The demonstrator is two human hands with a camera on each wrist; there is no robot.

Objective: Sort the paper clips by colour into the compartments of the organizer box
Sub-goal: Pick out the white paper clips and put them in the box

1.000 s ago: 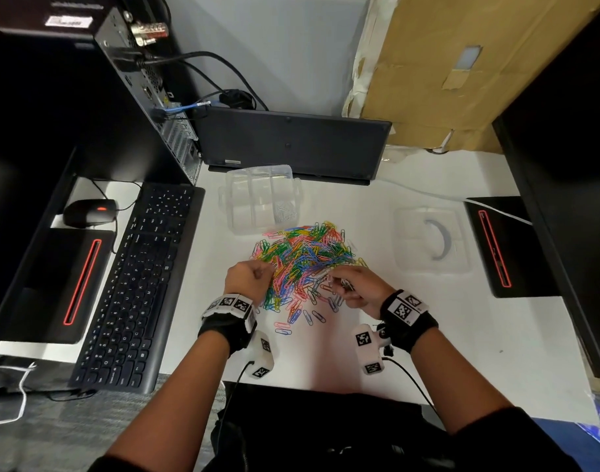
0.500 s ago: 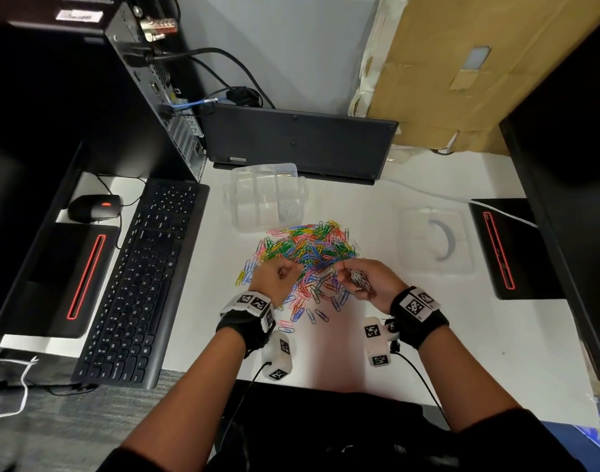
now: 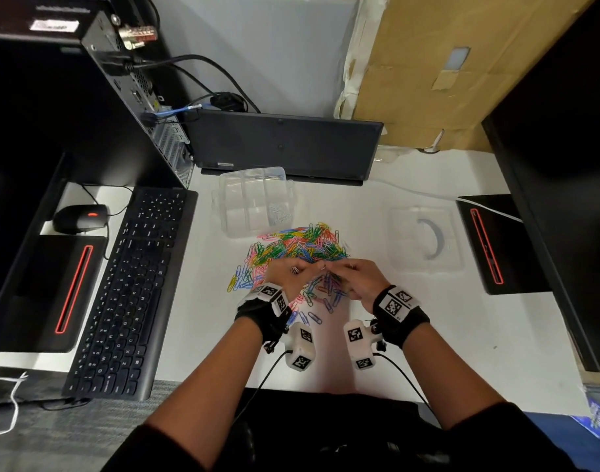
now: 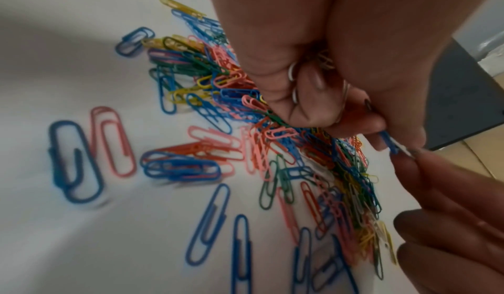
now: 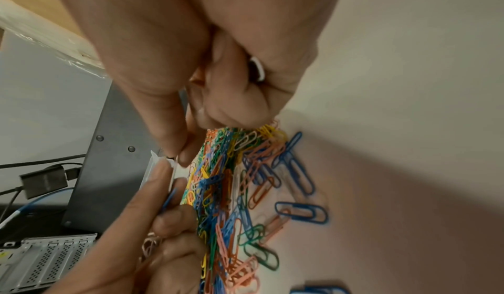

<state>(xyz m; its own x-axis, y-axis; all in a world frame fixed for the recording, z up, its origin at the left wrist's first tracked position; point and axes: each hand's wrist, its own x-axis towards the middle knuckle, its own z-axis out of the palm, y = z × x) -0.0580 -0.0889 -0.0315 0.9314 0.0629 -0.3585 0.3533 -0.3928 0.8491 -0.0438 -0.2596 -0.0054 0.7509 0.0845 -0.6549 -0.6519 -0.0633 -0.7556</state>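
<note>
A heap of coloured paper clips (image 3: 298,248) lies on the white desk, just in front of the clear organizer box (image 3: 256,202). One near compartment of the box holds some silver clips (image 3: 280,212). Both hands meet over the near side of the heap. My left hand (image 3: 310,269) holds several silver clips (image 4: 296,83) in its curled fingers and pinches a blue clip (image 4: 388,142) between thumb and forefinger. My right hand (image 3: 336,269) pinches the other end of that clip with thumb and forefinger (image 5: 177,157). A white clip (image 5: 259,70) is tucked in its curled fingers.
The box's clear lid (image 3: 424,240) lies to the right. A black keyboard (image 3: 128,291) and mouse (image 3: 79,218) are on the left. A closed laptop (image 3: 285,144) stands behind the box. A computer tower (image 3: 142,107) is at the back left and a black device (image 3: 489,243) on the right.
The hands have come together from either side of the heap and now meet at a blue clip. Loose clips near the front have shifted a little.
</note>
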